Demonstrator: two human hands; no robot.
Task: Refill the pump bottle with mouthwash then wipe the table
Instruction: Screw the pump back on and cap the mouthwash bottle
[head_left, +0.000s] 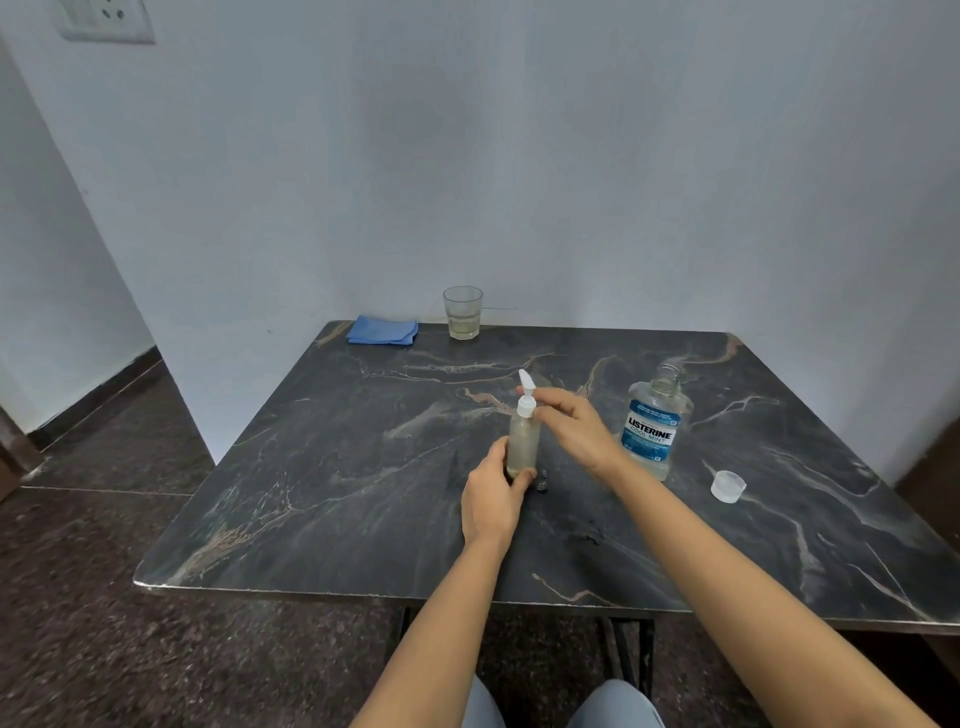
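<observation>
Your left hand (491, 499) grips the foot of the small clear plastic pump bottle (523, 441), upright at the middle of the dark marbled bench (363, 467), and your right hand (576, 431) pinches its white pump collar (525, 408): refilling looks nearly done. The folded blue cloth (383, 330) lies untouched at the far edge, so wiping remains. The fill level is hard to read.

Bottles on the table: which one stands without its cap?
The Listerine bottle, with the blue label: its neck is open at the top. The pump bottle beside it carries its white pump head.
</observation>
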